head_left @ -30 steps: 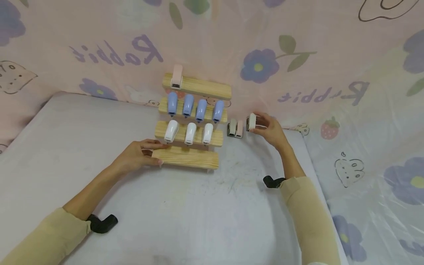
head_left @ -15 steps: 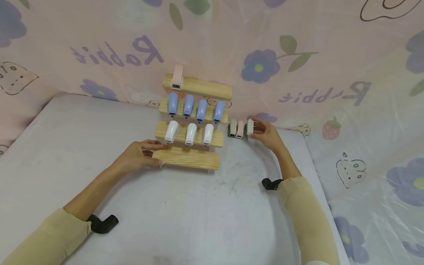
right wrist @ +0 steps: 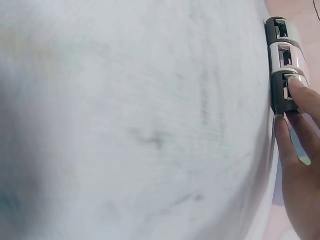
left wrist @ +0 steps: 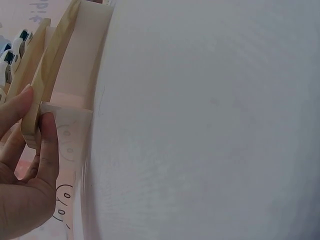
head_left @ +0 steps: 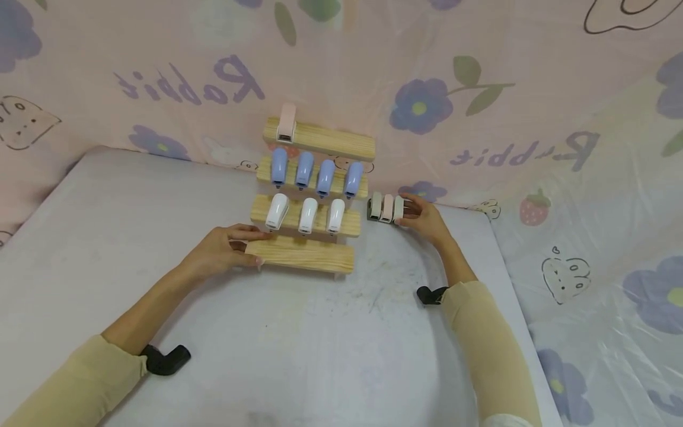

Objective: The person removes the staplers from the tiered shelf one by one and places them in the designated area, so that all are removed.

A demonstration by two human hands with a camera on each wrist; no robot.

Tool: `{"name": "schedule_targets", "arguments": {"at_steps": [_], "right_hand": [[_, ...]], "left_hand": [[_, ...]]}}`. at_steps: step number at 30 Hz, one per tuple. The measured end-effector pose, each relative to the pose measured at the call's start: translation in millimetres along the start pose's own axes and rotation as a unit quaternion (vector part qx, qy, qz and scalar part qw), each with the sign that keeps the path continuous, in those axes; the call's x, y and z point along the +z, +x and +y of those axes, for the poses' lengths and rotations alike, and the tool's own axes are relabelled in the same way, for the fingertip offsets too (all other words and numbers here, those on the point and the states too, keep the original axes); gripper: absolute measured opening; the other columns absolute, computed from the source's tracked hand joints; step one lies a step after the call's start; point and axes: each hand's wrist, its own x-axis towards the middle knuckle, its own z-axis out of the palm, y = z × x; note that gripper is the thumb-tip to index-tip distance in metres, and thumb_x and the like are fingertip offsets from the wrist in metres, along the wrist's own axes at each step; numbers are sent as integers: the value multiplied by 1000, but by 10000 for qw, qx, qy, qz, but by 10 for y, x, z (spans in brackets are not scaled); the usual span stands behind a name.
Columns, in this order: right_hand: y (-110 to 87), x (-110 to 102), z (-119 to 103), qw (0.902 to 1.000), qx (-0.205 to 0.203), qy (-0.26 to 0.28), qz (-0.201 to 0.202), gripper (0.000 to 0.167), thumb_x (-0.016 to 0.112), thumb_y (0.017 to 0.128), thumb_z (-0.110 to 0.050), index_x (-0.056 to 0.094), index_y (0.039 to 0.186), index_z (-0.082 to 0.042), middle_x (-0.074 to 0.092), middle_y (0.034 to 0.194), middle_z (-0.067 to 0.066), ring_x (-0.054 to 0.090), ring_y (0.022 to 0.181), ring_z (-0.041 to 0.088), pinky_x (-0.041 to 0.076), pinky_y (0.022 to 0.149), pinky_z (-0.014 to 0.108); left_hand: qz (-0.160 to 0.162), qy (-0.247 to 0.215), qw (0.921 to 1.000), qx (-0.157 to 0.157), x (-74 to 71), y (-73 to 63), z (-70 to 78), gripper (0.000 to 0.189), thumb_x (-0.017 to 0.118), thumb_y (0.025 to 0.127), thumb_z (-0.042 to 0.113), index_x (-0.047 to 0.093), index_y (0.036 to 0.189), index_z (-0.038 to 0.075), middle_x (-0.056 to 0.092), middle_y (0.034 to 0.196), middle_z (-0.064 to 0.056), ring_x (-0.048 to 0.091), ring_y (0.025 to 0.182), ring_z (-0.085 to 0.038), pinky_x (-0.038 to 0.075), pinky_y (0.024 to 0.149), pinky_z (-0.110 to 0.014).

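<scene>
My right hand (head_left: 427, 223) holds a pale grey stapler (head_left: 398, 207), its thumb (right wrist: 302, 92) on the front end and other fingers along the outer side. That stapler stands against a pink stapler (head_left: 387, 208), with a grey-green stapler (head_left: 376, 206) on the far side of the pink one. At the rack's left end, my left hand (head_left: 212, 256) grips the lowest board of a stepped wooden rack (head_left: 304, 255); in the left wrist view the thumb lies over the board (left wrist: 47, 70) and fingers reach beneath it.
On the rack's top step sits one pink stapler (head_left: 286, 123). Several blue staplers (head_left: 326, 177) line the step below, and three white staplers (head_left: 307, 215) stand on the one under that. A printed curtain (head_left: 341, 65) hangs behind the white table (head_left: 320, 350).
My right hand has moved left with the pale grey stapler, bringing it against the pink one in the row. The left hand stays on the rack.
</scene>
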Motion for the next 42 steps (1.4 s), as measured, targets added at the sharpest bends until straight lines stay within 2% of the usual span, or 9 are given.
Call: {"name": "schedule_targets", "arguments": {"at_steps": [4, 6, 8, 13, 18, 22, 29, 36, 42], "right_hand": [[-51, 11, -114, 9999, 99, -13, -23, 76, 71, 84, 12, 36, 150, 3, 43, 146, 30, 47, 130, 46, 49, 85, 17], [-81, 17, -179, 9999, 143, -25, -35, 76, 71, 84, 13, 36, 150, 4, 43, 146, 31, 46, 130, 46, 49, 88, 20], [-107, 25, -238, 9998, 169, -54, -47, 76, 71, 83, 14, 35, 150, 5, 43, 146, 32, 46, 130, 46, 49, 94, 27], [-116, 19, -223, 9998, 171, -70, -44, 77, 72, 83, 12, 36, 150, 4, 43, 146, 31, 47, 130, 45, 45, 103, 39], [-143, -15, -264, 9998, 36, -159, -76, 78, 73, 85, 8, 34, 152, 3, 41, 148, 30, 46, 129, 47, 48, 100, 38], [-176, -27, -345, 9994, -93, -294, 127, 74, 74, 87, 0, 37, 151, 0, 43, 149, 25, 48, 129, 45, 51, 94, 34], [-271, 28, -555, 9957, -656, -223, 612, 62, 71, 88, 5, 46, 144, 5, 49, 143, 27, 46, 129, 47, 48, 99, 37], [-332, 81, -786, 9861, -1394, -187, 889, 54, 70, 87, 9, 52, 138, 7, 56, 134, 28, 51, 122, 48, 43, 101, 56], [-371, 122, -953, 9785, -1752, -171, 1074, 50, 71, 87, 8, 54, 135, 8, 60, 130, 25, 56, 116, 44, 46, 99, 50]], "left_hand": [[0, 54, 10000, 17, -3, 10, 21, 61, 85, 80, 25, 63, 134, 9, 40, 151, -22, 43, 132, -44, 38, 107, -54], [-6, 53, 10000, 1, -4, 11, 30, 60, 84, 80, 23, 63, 134, 9, 40, 151, -22, 43, 132, -44, 38, 107, -54], [-19, 49, 10000, -7, -4, 9, 33, 60, 84, 80, 22, 63, 134, 8, 40, 151, -23, 43, 132, -44, 37, 107, -55], [-32, -42, 10000, -52, 5, -1, 33, 60, 84, 80, 23, 63, 135, 9, 38, 152, -23, 41, 133, -44, 36, 108, -55], [-36, -84, 10000, -27, 14, 1, 32, 61, 85, 80, 25, 63, 134, 9, 39, 152, -22, 43, 132, -44, 37, 107, -55], [-37, 11, 10000, -49, 9, -2, 33, 61, 85, 80, 25, 63, 135, 10, 39, 152, -23, 45, 130, -44, 38, 106, -56], [-77, 159, 9998, -122, -5, -11, 50, 60, 83, 81, 26, 63, 135, 11, 40, 152, -23, 49, 125, -45, 40, 104, -56], [-87, 206, 9997, -76, -3, -1, 39, 60, 83, 81, 26, 63, 135, 11, 41, 151, -22, 49, 124, -44, 40, 104, -56], [-39, 262, 9996, 20, 0, 7, 18, 60, 84, 80, 26, 64, 134, 10, 42, 150, -23, 50, 124, -44, 42, 102, -55]]}}
